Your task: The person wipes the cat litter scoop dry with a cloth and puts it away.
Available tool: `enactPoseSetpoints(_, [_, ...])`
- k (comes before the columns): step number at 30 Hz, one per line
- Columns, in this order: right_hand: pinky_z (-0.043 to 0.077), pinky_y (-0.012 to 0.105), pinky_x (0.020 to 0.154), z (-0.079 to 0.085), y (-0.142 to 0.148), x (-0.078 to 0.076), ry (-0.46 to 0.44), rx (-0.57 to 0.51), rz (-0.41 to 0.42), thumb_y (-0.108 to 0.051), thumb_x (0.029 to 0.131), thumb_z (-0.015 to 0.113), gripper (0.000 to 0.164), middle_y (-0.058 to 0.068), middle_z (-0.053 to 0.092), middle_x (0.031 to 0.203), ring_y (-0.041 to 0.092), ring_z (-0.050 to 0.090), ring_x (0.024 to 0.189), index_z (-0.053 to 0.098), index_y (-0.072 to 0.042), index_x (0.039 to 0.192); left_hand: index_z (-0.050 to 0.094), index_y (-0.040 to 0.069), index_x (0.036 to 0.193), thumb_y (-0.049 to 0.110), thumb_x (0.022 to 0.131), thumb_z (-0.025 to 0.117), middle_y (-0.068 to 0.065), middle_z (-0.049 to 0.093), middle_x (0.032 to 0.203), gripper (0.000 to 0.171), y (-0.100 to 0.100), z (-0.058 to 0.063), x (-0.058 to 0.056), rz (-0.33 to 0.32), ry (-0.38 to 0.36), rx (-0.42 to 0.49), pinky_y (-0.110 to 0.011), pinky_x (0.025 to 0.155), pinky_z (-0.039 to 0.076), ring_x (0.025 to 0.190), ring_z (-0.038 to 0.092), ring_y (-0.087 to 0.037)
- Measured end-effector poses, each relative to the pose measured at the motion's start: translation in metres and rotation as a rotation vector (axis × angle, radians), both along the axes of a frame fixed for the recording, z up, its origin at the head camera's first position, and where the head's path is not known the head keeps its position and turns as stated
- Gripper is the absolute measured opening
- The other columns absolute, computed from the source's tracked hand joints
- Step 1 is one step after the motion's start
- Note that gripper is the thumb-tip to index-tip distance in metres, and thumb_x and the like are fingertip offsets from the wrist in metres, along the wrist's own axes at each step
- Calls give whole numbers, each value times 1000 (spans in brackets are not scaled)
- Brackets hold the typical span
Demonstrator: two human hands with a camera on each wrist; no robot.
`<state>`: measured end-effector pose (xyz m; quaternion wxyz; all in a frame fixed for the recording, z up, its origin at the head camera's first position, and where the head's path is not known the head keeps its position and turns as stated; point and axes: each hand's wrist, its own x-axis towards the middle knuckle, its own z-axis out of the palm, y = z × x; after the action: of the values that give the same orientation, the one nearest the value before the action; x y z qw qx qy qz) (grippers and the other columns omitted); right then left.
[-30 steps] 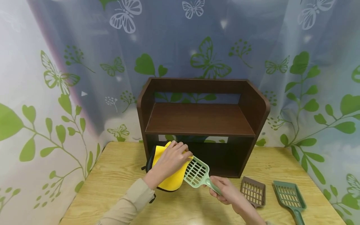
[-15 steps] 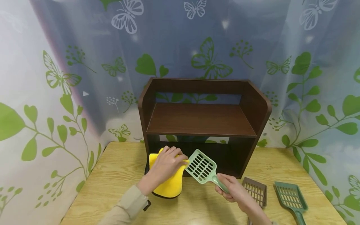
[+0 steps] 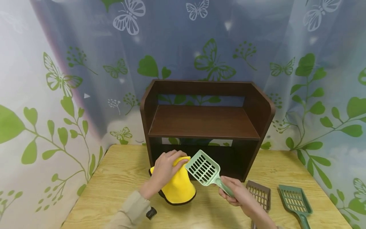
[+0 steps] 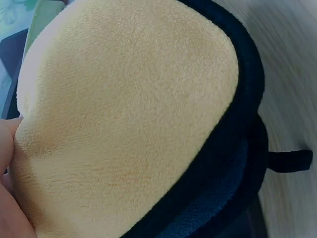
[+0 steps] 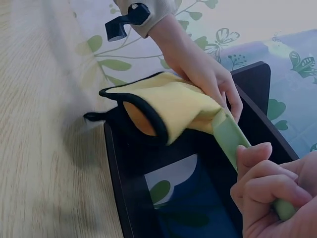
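In the head view my left hand [image 3: 163, 170] grips a yellow cleaning cloth [image 3: 180, 188] with black edging. Its thumb and fingers pinch the cloth at the left edge of a light green slotted litter scoop [image 3: 203, 168]. The handle of that scoop is held in my right hand [image 3: 236, 192], with curled fingers seen in the right wrist view. Yellow plush fills most of the left wrist view, where a dark blue underside [image 4: 218, 191] and a black loop [image 4: 291, 161] also show. Both hands are above the table, in front of the shelf.
A dark brown two-tier shelf [image 3: 204, 122] stands at the back of the wooden table [image 3: 120, 187]. To the right lie a brown slotted scoop [image 3: 264, 198], partly behind my right forearm, and a dark green slotted scoop [image 3: 295, 200]. Patterned curtain [image 3: 171, 47] surrounds the table.
The light green scoop and right hand have moved slightly right and up. My left hand has drawn the cloth back to the scoop's edge, and the cloth's lower part has swung right.
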<state>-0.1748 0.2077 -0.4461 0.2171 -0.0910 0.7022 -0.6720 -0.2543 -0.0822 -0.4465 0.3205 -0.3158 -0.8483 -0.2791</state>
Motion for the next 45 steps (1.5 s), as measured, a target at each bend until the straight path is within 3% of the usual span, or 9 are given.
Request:
enactPoseSetpoints(3, [26, 16, 40, -1, -3, 0, -11, -4, -6, -39, 111, 39, 44, -3, 53, 69, -1, 28, 42, 58, 0, 117, 74, 26, 103, 32, 95, 71, 12, 72, 93, 10, 4, 0, -1, -36, -133, 90, -25, 67, 49, 72, 61, -6])
enactPoseSetpoints(6, [26, 16, 40, -2, -5, 1, -24, -6, -4, -37, 110, 40, 43, -3, 53, 69, -1, 28, 41, 59, 0, 116, 74, 27, 103, 33, 97, 69, 13, 73, 98, 10, 8, 1, -4, -61, -218, 144, -25, 67, 50, 77, 64, -4])
enactPoseSetpoints(14, [26, 16, 41, -4, -10, 7, -17, -17, 47, -38, 110, 41, 44, -3, 54, 69, -1, 29, 43, 64, 0, 113, 74, 27, 105, 38, 97, 68, 10, 73, 88, 15, 19, 5, -16, -91, -326, 222, -23, 53, 41, 58, 51, -4])
enactPoseSetpoints(20, [27, 16, 41, -4, -11, 6, 22, 2, 47, -37, 110, 40, 46, -3, 53, 69, 0, 30, 44, 63, 2, 114, 75, 26, 105, 39, 96, 69, 11, 73, 86, 17, 17, 4, -15, -82, -403, 262, -23, 54, 43, 57, 53, -5])
enactPoseSetpoints(32, [27, 16, 41, 0, -1, -1, 14, 15, 19, -39, 111, 39, 45, -3, 53, 70, 0, 29, 43, 60, 1, 116, 77, 25, 104, 36, 95, 70, 9, 73, 85, 15, 8, 1, 1, -94, -471, 307, -23, 51, 44, 52, 51, -5])
enactPoseSetpoints(38, [26, 17, 41, -2, -3, -1, -5, 10, 53, -40, 111, 39, 41, -4, 53, 69, 0, 29, 44, 58, -4, 111, 77, 24, 103, 37, 96, 70, 10, 73, 84, 17, 10, 3, -6, -58, -422, 279, -23, 50, 40, 51, 49, -5])
enactPoseSetpoints(45, [25, 17, 40, -5, -2, -6, 52, 53, 109, -38, 111, 40, 46, -4, 54, 71, 0, 28, 44, 58, 3, 118, 77, 21, 106, 35, 96, 70, 7, 75, 94, 19, 12, 8, -15, -32, -395, 245, -23, 60, 45, 66, 58, -6])
